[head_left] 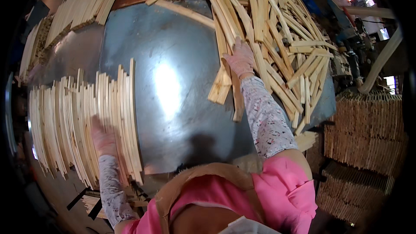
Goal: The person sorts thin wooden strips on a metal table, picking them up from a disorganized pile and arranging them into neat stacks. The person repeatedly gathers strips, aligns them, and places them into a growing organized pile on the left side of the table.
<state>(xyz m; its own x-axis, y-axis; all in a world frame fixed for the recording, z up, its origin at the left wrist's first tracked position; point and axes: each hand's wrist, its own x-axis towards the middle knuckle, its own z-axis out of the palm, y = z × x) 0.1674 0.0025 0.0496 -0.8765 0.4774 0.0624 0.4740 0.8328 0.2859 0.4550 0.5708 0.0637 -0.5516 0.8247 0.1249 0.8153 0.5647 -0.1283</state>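
Note:
My left hand [103,138], in a thin pinkish glove and slightly blurred, lies with stretched fingers on a row of wooden slats [65,125]. These slats stand side by side at the left of the metal table, their ends uneven. Farther to the right, my right hand [241,60], gloved the same way, has its fingers closed on a long pale wooden slat [223,11] at the left edge of a loose heap of slats [281,39]. Below that hand, a wider, short-looking board [220,86] lies aslant. Its palm side is hidden.
The grey metal table [173,39] reflects a bright light. Neat slat rows [80,8] lie at the far left. Tall stacks of slats [366,134] stand to the right, below a pale hose [383,60]. Another small slat bundle [93,206] sits under the table's near left edge.

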